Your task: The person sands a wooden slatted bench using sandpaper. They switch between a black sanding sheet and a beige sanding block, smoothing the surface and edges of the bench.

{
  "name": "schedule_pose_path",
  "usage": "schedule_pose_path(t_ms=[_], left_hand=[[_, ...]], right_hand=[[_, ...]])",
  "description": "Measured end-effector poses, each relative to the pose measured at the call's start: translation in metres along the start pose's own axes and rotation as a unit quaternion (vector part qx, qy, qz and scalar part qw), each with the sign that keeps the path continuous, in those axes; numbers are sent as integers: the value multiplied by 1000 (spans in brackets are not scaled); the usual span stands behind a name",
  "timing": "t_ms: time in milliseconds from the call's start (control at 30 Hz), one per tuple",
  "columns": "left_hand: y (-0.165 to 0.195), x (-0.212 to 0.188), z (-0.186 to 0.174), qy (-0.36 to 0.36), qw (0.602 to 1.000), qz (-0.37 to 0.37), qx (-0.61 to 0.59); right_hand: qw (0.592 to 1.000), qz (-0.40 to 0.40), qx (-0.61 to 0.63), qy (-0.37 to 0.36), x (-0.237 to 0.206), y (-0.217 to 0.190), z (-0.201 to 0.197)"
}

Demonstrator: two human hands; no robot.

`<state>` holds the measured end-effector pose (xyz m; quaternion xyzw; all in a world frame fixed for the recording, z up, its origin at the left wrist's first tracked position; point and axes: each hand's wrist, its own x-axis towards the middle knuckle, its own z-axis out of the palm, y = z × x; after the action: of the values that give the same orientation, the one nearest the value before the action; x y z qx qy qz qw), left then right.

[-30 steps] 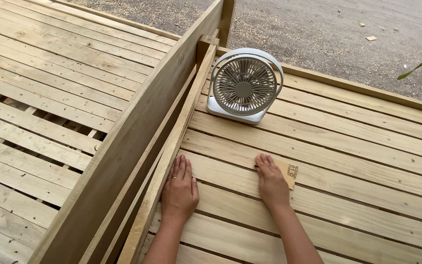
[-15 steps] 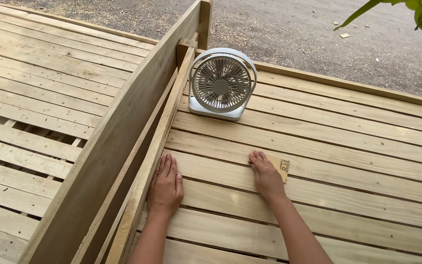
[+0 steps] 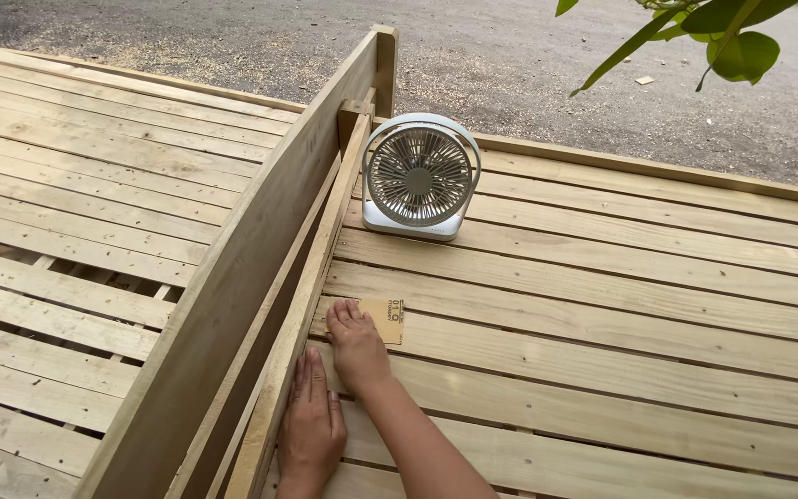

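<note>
On the pale wooden slats (image 3: 602,305) of the platform, close beside the tall upright side board (image 3: 260,277), both hands lay palm down; the right hand (image 3: 358,346) pressed flat on a small tan sheet of sandpaper (image 3: 386,319), its fingers together and stretched over the sheet's left part, clamped on nothing; the printed backing faced upward, so the grit side lay against the wood. The left hand (image 3: 311,425) rested just behind it, fingers straight and nearly closed up, touching the slat next to the low inner rail (image 3: 311,296) and holding nothing. A small white fan (image 3: 420,177) stood upright further along the same slats, well apart from the hands. Judged from the wood, the sanding seemed partway at most; the slats near the hands looked smooth, yet no clear line showed between worked and unworked boards, so how much was left I could not tell.
</note>
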<state>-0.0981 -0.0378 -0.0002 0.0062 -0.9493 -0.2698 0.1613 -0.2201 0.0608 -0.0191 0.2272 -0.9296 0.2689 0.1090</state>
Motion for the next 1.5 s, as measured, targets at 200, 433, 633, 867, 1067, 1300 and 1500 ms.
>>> schedule_pose_path(t_ms=[200,433,633,867,1067,1300,1500], left_hand=[[0,4,-1,-47,997,-55,16],[21,6,-9,-53,994,-53,80],[11,-2,3,-24,999,-38,22],[-12,-8,5,8,996,9,-88],[11,-70,-27,-79,989,-10,121],[15,-67,-30,-25,998,-9,55],[8,-69,-35,31,999,-22,-35]], right_hand=[[999,22,27,-42,-68,84,-82],[925,333,-145,115,-219,228,-243],[990,116,-46,71,-117,63,-59],[996,-37,60,-46,-107,-8,-60],[981,171,-72,61,-242,82,-199],[999,34,4,19,-160,-22,-75],[991,-81,78,-67,-113,-46,-39]])
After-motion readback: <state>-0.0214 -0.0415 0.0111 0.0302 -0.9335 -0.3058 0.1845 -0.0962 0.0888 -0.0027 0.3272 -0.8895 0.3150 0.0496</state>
